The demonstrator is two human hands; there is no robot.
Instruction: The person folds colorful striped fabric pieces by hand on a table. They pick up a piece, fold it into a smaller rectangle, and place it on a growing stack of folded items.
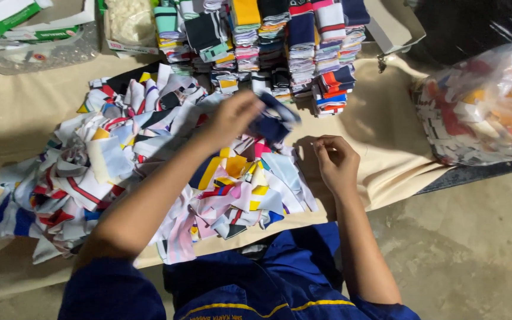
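My left hand (236,116) is raised over a loose heap of striped fabric pieces (120,160) and grips a dark blue fabric piece (275,120), blurred by motion. My right hand (334,160) rests lower, over the beige cloth (374,136) beside the heap's right edge, fingers curled in, with nothing visible in it. Neat stacks of folded striped pieces (280,47) stand in rows just beyond both hands.
A clear plastic bag of coloured fabric pieces (487,106) sits at the right. Cartons and a clear tub (37,35) lie at the back left. A white box (128,26) stands near the stacks. Bare concrete floor (475,249) is at lower right.
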